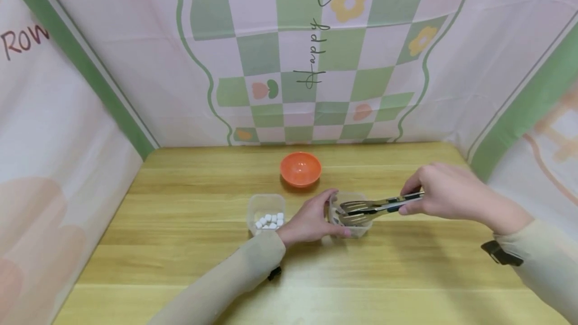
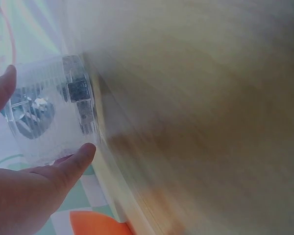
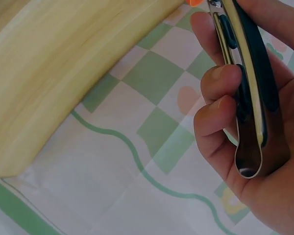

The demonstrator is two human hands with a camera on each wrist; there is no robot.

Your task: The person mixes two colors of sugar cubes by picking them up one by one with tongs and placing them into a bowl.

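Observation:
My left hand (image 1: 307,219) grips a clear plastic container (image 1: 361,232) by its left side, thumb at the near side and fingers at the far side. Small dark square pieces (image 2: 79,91) lie at the bottom of it in the left wrist view. My right hand (image 1: 444,197) holds metal tongs (image 1: 384,205) with dark grip strips, their slotted heads lowered into that container and spread a little apart. In the right wrist view, fingers wrap the handles of the tongs (image 3: 255,83), and the heads are out of sight.
An orange bowl (image 1: 300,169) sits behind the containers. To the left, partly behind my left wrist, a second clear container (image 1: 255,204) holds several white cubes (image 1: 269,221). The wooden table (image 1: 180,255) meets a patterned cloth (image 1: 257,54) at its back edge.

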